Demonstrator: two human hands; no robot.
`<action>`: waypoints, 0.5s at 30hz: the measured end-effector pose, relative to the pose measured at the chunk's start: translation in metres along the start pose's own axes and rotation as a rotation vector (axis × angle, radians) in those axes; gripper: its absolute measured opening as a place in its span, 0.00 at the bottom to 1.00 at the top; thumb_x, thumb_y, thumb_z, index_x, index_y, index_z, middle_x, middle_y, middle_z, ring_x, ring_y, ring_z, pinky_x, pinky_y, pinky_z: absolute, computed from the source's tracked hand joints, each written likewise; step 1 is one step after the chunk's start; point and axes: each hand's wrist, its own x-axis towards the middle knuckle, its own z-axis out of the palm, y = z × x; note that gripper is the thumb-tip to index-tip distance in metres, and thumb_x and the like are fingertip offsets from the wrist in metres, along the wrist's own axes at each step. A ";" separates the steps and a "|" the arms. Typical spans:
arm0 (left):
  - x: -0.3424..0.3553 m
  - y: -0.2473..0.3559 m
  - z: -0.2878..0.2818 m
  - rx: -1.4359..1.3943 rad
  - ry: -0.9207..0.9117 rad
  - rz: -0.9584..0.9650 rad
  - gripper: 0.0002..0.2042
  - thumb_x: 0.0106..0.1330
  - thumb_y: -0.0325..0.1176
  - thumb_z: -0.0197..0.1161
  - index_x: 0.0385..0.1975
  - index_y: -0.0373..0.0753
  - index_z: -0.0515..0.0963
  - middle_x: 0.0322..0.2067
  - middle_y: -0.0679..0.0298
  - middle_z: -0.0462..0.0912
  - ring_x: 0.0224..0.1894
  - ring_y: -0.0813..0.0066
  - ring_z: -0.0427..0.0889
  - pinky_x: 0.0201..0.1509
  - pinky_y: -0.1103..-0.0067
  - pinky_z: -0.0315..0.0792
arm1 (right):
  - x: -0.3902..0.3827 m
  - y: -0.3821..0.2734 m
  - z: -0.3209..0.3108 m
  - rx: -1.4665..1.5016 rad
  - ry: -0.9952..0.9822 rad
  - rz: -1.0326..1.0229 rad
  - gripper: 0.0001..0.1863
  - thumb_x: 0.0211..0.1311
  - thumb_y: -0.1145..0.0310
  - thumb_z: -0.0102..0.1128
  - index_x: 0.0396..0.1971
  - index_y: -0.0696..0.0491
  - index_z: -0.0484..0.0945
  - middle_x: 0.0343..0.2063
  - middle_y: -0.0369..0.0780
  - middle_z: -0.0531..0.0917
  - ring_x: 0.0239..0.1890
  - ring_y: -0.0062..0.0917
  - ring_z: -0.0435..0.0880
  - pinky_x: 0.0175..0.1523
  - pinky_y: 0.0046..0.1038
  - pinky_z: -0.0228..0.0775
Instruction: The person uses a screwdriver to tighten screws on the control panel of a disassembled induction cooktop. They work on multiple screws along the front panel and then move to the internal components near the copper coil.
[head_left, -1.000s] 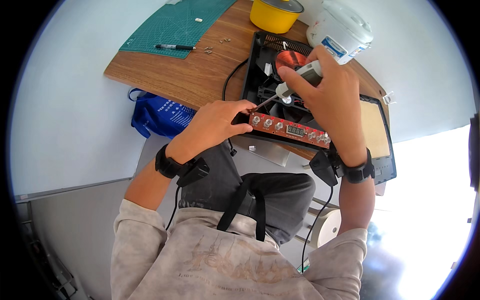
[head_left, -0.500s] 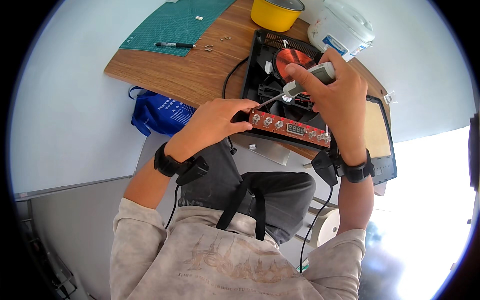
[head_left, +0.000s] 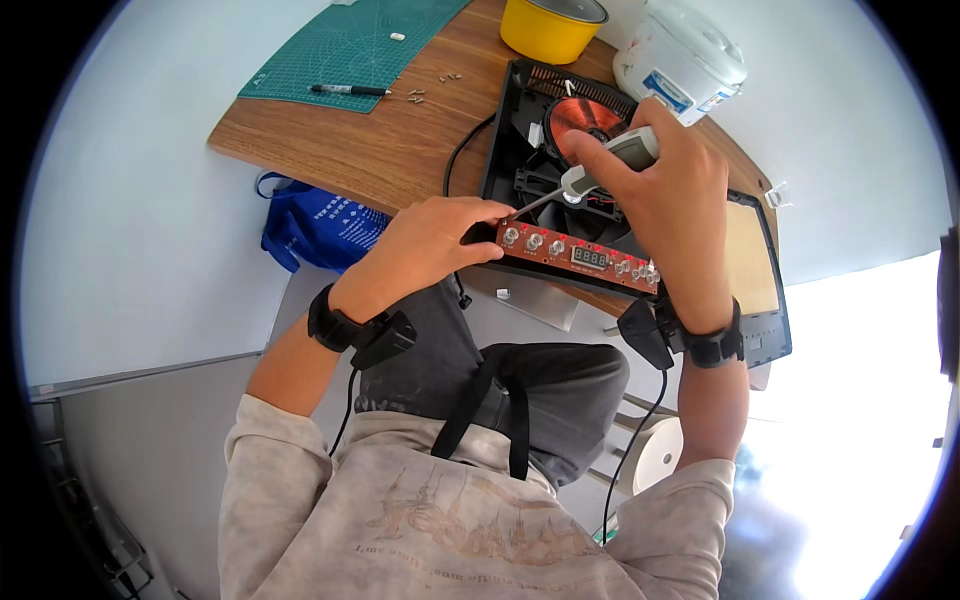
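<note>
My right hand (head_left: pixel 670 200) is closed round a white-and-grey screwdriver (head_left: pixel 630 152), its thin shaft slanting down-left to the top left end of a brown-red circuit board (head_left: pixel 575 245) with buttons and a digit display. My left hand (head_left: pixel 420 245) pinches that end of the board, index finger near the screwdriver tip and thumb below. The board lies across the front of an open black appliance housing (head_left: pixel 508 120), which holds a copper coil (head_left: pixel 585 115) and a fan partly hidden by my right hand. The exact contact at the tip is too small to make out.
On the wooden table (head_left: pixel 320 145) are a green mat (head_left: pixel 330 55), a pen (head_left: pixel 350 90), several small screws (head_left: pixel 416 97), a yellow pot (head_left: pixel 550 25) and a white rice cooker (head_left: pixel 678 55). A flat panel (head_left: pixel 750 260) lies right, a blue bag (head_left: pixel 310 225) below the edge.
My right hand and the screwdriver have shifted slightly, rightward and then a little back, with the tip staying at the board's left end. My left hand is nearly still.
</note>
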 end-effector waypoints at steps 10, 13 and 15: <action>0.001 0.003 -0.001 -0.025 -0.027 -0.039 0.25 0.65 0.42 0.70 0.61 0.41 0.78 0.50 0.59 0.88 0.44 0.61 0.84 0.48 0.71 0.76 | 0.025 0.004 -0.003 0.097 -0.228 -0.036 0.19 0.57 0.62 0.74 0.40 0.55 0.74 0.19 0.46 0.82 0.23 0.42 0.84 0.33 0.37 0.76; 0.001 0.004 -0.002 -0.024 -0.033 -0.055 0.25 0.65 0.41 0.70 0.61 0.40 0.78 0.50 0.58 0.88 0.50 0.58 0.85 0.52 0.70 0.76 | 0.027 0.002 -0.007 0.150 -0.297 -0.013 0.18 0.58 0.61 0.73 0.40 0.53 0.74 0.23 0.40 0.80 0.23 0.25 0.78 0.34 0.28 0.72; 0.001 0.005 -0.002 -0.031 -0.041 -0.065 0.25 0.65 0.41 0.70 0.61 0.40 0.78 0.50 0.57 0.88 0.52 0.58 0.85 0.54 0.69 0.76 | 0.028 0.000 -0.007 0.194 -0.319 -0.045 0.18 0.58 0.62 0.72 0.40 0.52 0.74 0.25 0.40 0.81 0.23 0.24 0.77 0.34 0.27 0.72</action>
